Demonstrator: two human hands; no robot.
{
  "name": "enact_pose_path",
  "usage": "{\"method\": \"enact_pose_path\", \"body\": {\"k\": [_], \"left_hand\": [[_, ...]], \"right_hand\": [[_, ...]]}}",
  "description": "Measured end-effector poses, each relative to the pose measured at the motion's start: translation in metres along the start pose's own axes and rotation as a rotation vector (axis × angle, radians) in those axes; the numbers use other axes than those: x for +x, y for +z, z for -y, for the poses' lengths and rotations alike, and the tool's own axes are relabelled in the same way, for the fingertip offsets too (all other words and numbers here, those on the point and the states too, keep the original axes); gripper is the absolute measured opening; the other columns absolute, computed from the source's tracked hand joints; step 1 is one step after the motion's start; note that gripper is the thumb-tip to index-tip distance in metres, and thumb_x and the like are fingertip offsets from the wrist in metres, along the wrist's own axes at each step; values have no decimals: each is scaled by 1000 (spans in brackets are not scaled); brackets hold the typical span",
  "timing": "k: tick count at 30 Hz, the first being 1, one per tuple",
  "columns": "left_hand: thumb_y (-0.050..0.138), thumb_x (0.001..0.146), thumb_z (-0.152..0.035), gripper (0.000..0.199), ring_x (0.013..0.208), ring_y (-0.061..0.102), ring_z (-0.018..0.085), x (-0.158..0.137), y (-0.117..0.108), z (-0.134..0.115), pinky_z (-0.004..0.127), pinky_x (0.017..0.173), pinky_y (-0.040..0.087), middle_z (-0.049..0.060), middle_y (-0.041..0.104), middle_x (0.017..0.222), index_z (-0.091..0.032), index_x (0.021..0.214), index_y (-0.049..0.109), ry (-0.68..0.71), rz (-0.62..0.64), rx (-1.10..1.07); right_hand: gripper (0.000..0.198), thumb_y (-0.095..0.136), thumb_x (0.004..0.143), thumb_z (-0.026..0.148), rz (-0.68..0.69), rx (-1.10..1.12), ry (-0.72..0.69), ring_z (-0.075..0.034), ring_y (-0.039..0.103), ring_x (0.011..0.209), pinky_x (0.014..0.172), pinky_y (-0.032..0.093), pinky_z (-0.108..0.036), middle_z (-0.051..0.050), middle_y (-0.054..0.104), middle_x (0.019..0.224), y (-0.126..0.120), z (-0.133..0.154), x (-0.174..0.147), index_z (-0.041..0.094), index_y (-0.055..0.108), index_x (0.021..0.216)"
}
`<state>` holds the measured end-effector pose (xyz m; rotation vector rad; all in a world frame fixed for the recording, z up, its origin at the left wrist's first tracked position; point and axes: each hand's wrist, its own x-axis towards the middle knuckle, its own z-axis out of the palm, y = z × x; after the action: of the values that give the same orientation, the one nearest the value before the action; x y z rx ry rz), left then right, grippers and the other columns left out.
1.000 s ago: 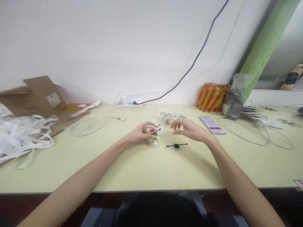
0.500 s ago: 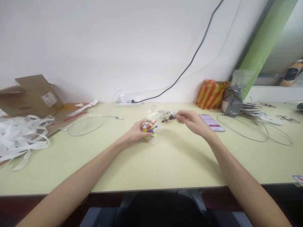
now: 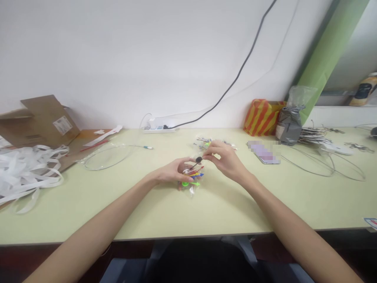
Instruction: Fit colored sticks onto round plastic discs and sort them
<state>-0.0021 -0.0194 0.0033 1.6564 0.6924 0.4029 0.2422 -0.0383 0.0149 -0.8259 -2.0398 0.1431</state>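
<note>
Right grip [image 3: 225,157] pinches black pointer [image 3: 198,160]; carton label [image 3: 62,125] illegible.

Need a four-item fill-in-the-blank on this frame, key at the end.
1. Pinched in the right hand is a thin piece whose round disc is ____.
2. The left hand holds coloured arrows; the one just below the blue arrow is ____.
3. The bag by the wall is striped red and ____.
4. Of the picture's two sides, the white strips lie on the ____.

Missing words: black; green; yellow; left
</note>
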Motion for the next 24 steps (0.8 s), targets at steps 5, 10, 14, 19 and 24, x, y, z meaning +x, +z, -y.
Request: {"method": "enact_pose_path", "body": {"k": [5,10,14,19,24], "left_hand": [[85,75,-35,74,97,72,26,0,-1,3,34,75,59,12,72,110,-23,140,52,-10,71,34],[85,75,-36,61,94,71,24,1,-5,11,35,80,57,11,72,106,-18,128,61,56,-8,90],[84,77,-38,54,96,70,24,2,-4,12,34,83,56,11,73,107,-17,122,64,95,-13,99],[83,78,-38,58,96,72,27,4,4,7,36,83,56,13,74,106,-18,127,60,115,-87,-66],[79,83,-38,48,107,70,29,4,6,0,36,87,55,13,70,117,-20,123,60,236,-226,-193]], "right_hand": [[14,67,91,20,-32,68,59,-21,60,78,78,47,-37,-3,68,76,9,7,-3,23,71,78],[32,48,95,5,199,138,-15,-21,63,93,85,49,-37,-7,70,95,12,10,-6,22,75,93],[29,47,96,6,308,164,-17,-21,64,99,91,48,-38,-5,72,103,14,14,-7,23,69,102],[5,57,99,24,16,70,124,-25,63,102,95,46,-42,-6,70,103,12,17,-5,24,61,102],[22,55,100,42,-44,-39,117,-30,42,135,112,35,-51,-9,54,139,3,16,-4,31,62,117]]}}
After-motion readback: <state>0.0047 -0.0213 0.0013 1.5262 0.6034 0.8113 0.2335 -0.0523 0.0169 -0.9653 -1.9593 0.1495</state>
